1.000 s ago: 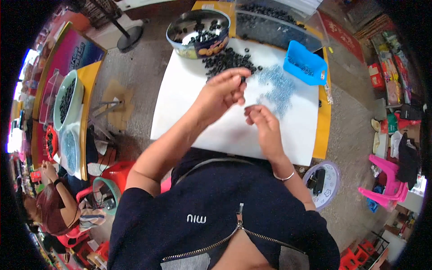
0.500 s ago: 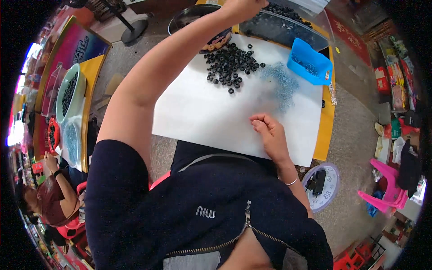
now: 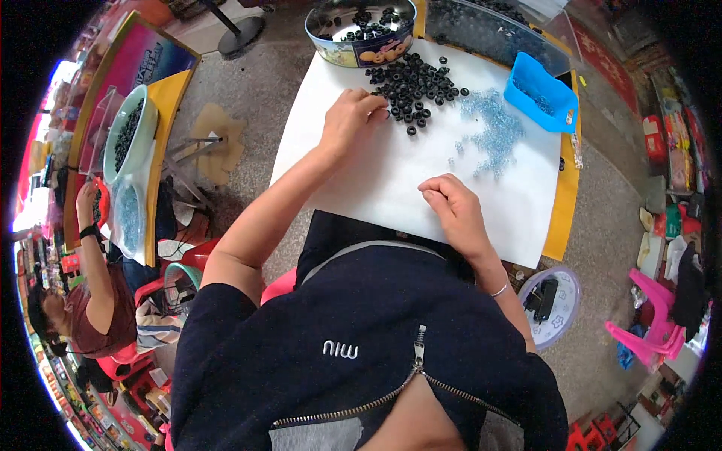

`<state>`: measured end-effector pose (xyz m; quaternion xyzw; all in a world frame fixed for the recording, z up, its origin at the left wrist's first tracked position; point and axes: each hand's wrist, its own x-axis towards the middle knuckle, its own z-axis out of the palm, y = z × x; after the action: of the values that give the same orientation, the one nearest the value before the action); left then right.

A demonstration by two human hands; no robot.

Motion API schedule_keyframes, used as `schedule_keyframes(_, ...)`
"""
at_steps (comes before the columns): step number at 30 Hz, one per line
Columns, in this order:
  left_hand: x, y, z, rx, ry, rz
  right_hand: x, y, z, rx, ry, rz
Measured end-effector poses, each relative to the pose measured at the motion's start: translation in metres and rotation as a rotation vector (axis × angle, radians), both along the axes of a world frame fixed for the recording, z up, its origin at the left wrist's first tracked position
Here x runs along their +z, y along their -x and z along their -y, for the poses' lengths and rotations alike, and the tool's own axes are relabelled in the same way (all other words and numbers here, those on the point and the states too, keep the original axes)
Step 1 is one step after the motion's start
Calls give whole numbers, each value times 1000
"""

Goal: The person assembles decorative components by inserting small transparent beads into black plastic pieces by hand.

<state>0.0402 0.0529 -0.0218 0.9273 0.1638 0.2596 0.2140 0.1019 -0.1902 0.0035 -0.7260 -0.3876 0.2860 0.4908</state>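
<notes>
Beside the pile of black ring-shaped pieces, in the head view, the person's left hand rests low over the white sheet on the tabletop. Half a second ago it stretched toward the clear bin at the far edge; now it is back at the pile's left side, so the handling seems to centre on the loose pieces again. Its fingers are bent and narrow, the tips just beside a black piece; whether they grip it cannot be told. The right hand stays near the sheet's close edge, thumb and curled forefinger close together, any small content hidden. Ahead of it lie scattered pale-blue clear pieces.

The oval tin behind the pile holds black pieces, as does the clear bin. The blue tray carries small bluish pieces. At the left, a pale green basin holds dark pieces, and a co-worker's hand is at a red dish.
</notes>
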Motion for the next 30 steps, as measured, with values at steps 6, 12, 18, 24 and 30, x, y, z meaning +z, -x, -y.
schedule_keyframes(6, -3, 6, 8, -19, -85, -65, 1, 3, 6, -11, -13, 69)
schedule_keyframes(12, 6, 15, 18, -22, 423, 4, 3, 2, 1, -32, -7, 97)
schedule_keyframes(18, 26, 36, 41, -145, 1733, 145, 11, 3, -12, -113, -50, 117)
schedule_keyframes(24, 21, 47, 63, -237, 1961, 148, 20, 14, -32, -197, -309, 124)
schedule_keyframes(30, 14, 55, 79, -133, 1833, 41, 3, 19, -29, -194, -290, 350)
